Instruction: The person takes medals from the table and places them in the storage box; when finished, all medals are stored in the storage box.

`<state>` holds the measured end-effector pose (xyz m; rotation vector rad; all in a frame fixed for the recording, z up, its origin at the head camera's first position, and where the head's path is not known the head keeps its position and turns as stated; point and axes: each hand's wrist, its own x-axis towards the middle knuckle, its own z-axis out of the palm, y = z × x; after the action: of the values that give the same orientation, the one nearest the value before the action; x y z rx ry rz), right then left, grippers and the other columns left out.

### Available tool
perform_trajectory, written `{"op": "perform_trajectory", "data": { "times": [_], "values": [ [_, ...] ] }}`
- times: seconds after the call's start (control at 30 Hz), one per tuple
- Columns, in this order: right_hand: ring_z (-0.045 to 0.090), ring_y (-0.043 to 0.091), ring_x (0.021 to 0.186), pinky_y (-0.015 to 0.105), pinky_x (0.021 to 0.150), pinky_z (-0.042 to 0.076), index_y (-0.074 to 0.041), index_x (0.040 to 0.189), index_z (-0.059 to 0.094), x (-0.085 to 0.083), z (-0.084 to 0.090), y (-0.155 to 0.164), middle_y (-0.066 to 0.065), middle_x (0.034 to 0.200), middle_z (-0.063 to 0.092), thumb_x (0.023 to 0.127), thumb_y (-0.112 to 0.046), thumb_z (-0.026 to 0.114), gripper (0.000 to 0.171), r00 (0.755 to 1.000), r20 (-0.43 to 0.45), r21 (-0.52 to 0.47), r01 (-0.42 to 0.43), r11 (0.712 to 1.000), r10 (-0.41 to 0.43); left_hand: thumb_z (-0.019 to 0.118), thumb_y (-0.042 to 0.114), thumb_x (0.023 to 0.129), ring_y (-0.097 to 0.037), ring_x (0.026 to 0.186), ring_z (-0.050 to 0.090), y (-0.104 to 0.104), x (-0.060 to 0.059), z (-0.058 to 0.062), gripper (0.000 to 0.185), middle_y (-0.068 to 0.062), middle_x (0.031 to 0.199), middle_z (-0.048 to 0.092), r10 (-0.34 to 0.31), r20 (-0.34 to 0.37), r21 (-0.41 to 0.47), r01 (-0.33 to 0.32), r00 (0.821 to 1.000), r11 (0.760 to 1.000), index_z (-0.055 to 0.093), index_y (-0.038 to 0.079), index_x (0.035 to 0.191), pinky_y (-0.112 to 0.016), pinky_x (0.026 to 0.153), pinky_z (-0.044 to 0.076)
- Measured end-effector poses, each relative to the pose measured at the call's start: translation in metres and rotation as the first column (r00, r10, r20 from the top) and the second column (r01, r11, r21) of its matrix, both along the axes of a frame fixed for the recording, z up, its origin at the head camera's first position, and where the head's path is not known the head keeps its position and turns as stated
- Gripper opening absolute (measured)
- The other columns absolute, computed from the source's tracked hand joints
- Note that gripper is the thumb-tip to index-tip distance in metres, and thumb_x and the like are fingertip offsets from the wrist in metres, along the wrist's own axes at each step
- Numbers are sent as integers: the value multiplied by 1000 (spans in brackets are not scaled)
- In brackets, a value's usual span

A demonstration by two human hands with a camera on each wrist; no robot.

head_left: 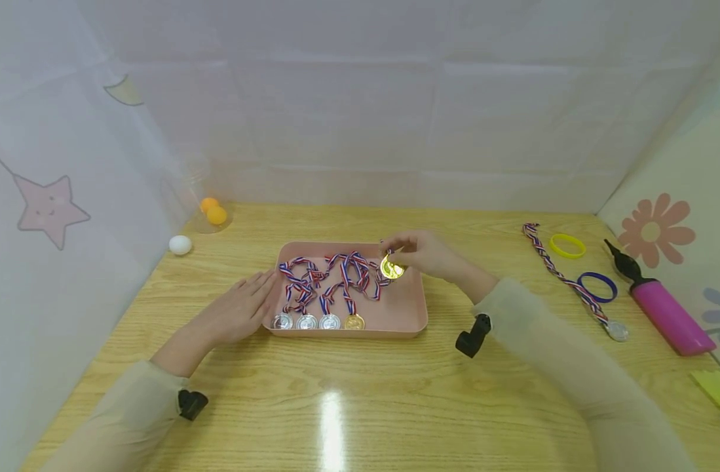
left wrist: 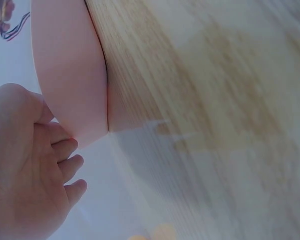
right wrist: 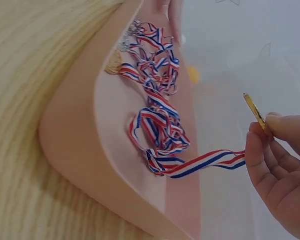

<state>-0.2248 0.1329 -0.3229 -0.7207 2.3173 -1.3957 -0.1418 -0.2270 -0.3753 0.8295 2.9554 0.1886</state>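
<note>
Your head camera looks forward and down from above the near edge of the wooden table, taking in the whole tabletop out to the far white wall, with the pink tray at centre. Your left wrist camera sits very close and low at the tray's left side, looking along its outer wall and the tabletop beyond. Your right wrist camera hovers close over the tray's right end, facing left across its ribbons. All three views share the tray; both wrist views catch parts the head view sees whole.
</note>
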Motion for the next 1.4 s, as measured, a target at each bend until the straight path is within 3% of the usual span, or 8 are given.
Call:
{"op": "perform_trajectory", "data": {
  "times": [0.17, 0.43, 0.77, 1.07, 1.4],
  "values": [
    [59, 21, 83, 47, 73, 53, 3, 108, 64, 8, -21, -4, 13, 104, 61, 88, -3, 60, 21, 998, 48, 15, -46, 999, 46, 36, 16, 98, -41, 132, 22, 0, 0, 0, 51, -24, 146, 23, -1, -4, 1, 1, 1000, 1000, 25, -10, 140, -53, 106, 18],
    [59, 14, 81, 25, 72, 51, 6, 93, 66, 16, -49, -13, 5, 88, 65, 86, 0, 63, 10, 983, -5, 76, -183, 980, 184, 35, 16, 99, -41, 132, 19, 0, 1, 2, 50, -24, 146, 21, 5, 16, -11, -5, 1000, 1000, 23, -10, 141, -53, 106, 17],
    [58, 9, 81, 20, 75, 50, -3, 83, 68, 23, -63, -23, 3, 84, 65, 85, 1, 63, 6, 963, -102, 216, -222, 951, 248, 34, 18, 99, -40, 134, 16, -1, 0, 1, 52, -24, 147, 18, 7, 30, -20, -6, 1000, 1000, 21, -8, 142, -53, 107, 16],
    [54, 9, 76, 20, 71, 48, -5, 78, 66, 25, -67, -30, 2, 80, 61, 82, 3, 65, 9, 907, -221, 320, -280, 905, 359, 34, 16, 99, -41, 133, 19, 0, 0, 3, 50, -24, 146, 21, 1, 7, -20, -1, 1000, 1000, 23, -9, 141, -53, 107, 16],
    [51, 9, 73, 20, 65, 46, -8, 76, 67, 24, -67, -31, -2, 78, 54, 79, 4, 67, 13, 871, -264, 398, -294, 869, 415, 34, 16, 99, -41, 133, 18, 0, 0, 3, 50, -25, 146, 20, 0, 15, -23, 1, 1000, 1000, 23, -10, 141, -53, 107, 17]
  ]
}}
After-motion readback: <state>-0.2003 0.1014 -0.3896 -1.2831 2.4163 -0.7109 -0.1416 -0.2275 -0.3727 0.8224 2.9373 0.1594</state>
